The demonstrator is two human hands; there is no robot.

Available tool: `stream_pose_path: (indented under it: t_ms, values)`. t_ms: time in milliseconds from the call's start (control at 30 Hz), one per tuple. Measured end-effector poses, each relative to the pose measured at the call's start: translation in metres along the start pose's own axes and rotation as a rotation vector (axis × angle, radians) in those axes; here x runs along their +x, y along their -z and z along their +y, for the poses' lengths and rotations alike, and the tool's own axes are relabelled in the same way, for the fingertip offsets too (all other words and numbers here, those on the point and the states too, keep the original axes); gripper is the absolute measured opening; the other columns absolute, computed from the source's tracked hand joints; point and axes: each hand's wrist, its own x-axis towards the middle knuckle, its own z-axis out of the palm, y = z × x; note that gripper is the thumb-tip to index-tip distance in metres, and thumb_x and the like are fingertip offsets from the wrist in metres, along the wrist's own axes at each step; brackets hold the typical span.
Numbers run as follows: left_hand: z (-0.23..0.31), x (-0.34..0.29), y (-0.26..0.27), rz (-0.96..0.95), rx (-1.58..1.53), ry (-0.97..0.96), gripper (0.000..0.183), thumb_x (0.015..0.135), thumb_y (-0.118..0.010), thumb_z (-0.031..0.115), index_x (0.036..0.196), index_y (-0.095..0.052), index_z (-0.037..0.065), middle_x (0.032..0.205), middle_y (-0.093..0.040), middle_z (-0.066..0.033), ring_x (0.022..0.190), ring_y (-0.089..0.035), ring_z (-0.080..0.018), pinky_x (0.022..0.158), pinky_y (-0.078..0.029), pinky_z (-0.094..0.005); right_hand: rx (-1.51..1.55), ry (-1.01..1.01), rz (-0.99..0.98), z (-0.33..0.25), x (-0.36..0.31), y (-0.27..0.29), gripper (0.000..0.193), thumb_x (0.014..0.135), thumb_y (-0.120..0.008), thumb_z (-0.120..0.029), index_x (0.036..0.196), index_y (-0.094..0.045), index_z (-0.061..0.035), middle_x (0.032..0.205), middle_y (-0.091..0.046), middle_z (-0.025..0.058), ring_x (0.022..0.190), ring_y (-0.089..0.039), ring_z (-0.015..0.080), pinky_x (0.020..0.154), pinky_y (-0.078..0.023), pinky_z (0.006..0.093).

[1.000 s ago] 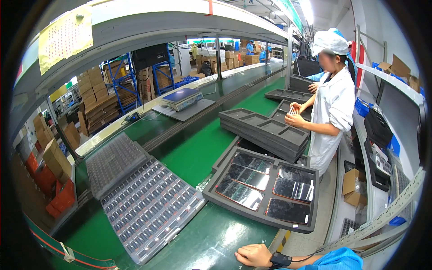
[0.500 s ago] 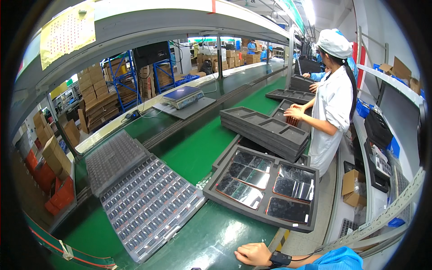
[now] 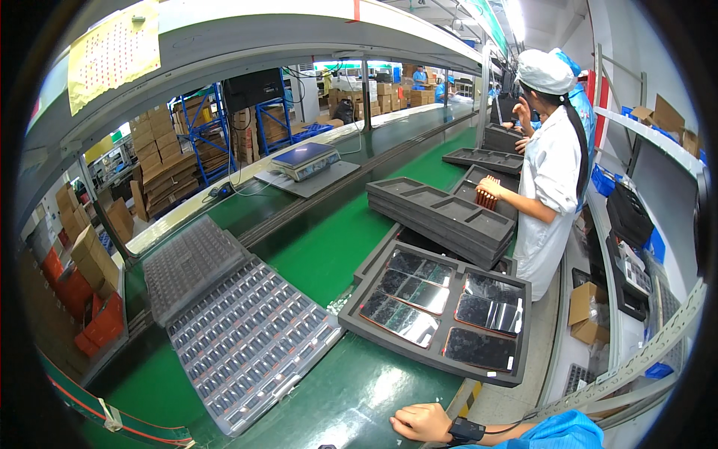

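At the bottom, my right hand (image 3: 422, 423) rests on the near edge of the green bench (image 3: 359, 389). Its fingers are curled under, with nothing visible in them, and a dark band (image 3: 467, 429) circles the wrist. My left hand is out of view. Just beyond my right hand lies a black foam tray (image 3: 419, 358), its wells holding several glossy dark phone-like panels (image 3: 479, 349) with coppery edges. To the left, a clear plastic tray (image 3: 310, 358) carries rows of small metallic parts. Another plastic tray (image 3: 191, 266) of similar form overlaps its far side.
Stacked black foam trays (image 3: 437, 217) stand behind the panels. A co-worker in white (image 3: 550, 165) grips a row of reddish-brown pieces (image 3: 488, 196) with one hand. A scale (image 3: 305, 161) sits across the bench. Shelving (image 3: 666, 202) runs along the right.
The co-worker in white has raised one hand away from the reddish-brown pieces, keeping the other on them. My right hand and the trays have not moved.
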Motion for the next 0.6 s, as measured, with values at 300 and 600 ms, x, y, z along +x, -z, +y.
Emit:
stream_pose_path:
  t_ms: [300,600]
  values:
    - [-0.0021,-0.0028,-0.001,0.017,-0.008,-0.004,0.04,0.084,-0.082,0.03,0.096,-0.069,-0.006,0.104,-0.063,-0.0214,0.086,-0.065,-0.0294,0.079,-0.053,-0.0391,0.026,-0.035,-0.07,0.0058,-0.0078,-0.0063,0.016,0.083,-0.064,-0.017,0.075,-0.057,-0.0051,0.069,-0.059,0.0146,0.066,-0.061,0.034,0.06,-0.051,0.0426]
    - [-0.0008,-0.0021,0.0027,-0.037,-0.023,-0.012,0.038,0.083,-0.083,0.027,0.096,-0.068,-0.005,0.103,-0.061,-0.0203,0.09,-0.063,-0.0315,0.082,-0.051,-0.0408,0.022,-0.045,-0.081,0.0053,-0.0065,-0.0055,0.017,0.084,-0.063,-0.017,0.075,-0.057,-0.0049,0.069,-0.058,0.015,0.065,-0.061,0.0339,0.06,-0.051,0.0422]
